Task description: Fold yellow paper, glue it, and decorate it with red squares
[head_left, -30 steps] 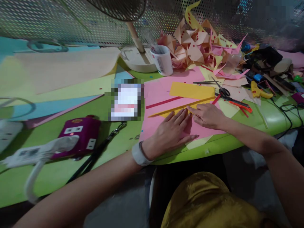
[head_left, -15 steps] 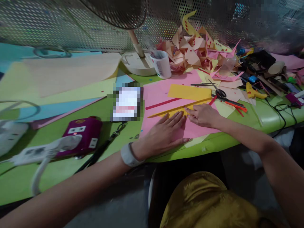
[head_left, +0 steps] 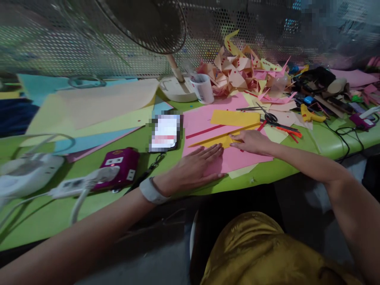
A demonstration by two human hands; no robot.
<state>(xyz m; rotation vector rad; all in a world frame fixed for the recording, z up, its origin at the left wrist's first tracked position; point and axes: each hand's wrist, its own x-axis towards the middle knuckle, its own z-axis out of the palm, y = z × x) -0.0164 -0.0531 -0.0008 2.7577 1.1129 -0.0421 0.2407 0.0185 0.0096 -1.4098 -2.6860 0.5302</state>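
My left hand (head_left: 192, 168) lies flat and open on a pink paper sheet (head_left: 208, 126) at the front edge of the green table (head_left: 89, 206). Its fingertips reach a small folded yellow paper piece (head_left: 221, 141). My right hand (head_left: 252, 141) rests just right of it, fingers pressed down on the yellow piece's right edge. A long thin yellow strip (head_left: 225, 133) and a red strip (head_left: 204, 131) lie on the pink sheet just behind the hands. A larger yellow rectangle (head_left: 236, 117) lies further back.
Scissors (head_left: 268, 116) and a yellow glue gun (head_left: 308, 114) lie at the right. A heap of folded paper shapes (head_left: 246, 71), a white cup (head_left: 202, 88) and a fan base (head_left: 175, 87) stand behind. A purple device (head_left: 120, 168) and a white power strip (head_left: 83, 184) sit left.
The camera tilted up and moved back, so everything sits higher and smaller in view. Both hands stay on the pink sheet; the right fingers have flattened onto the yellow piece.
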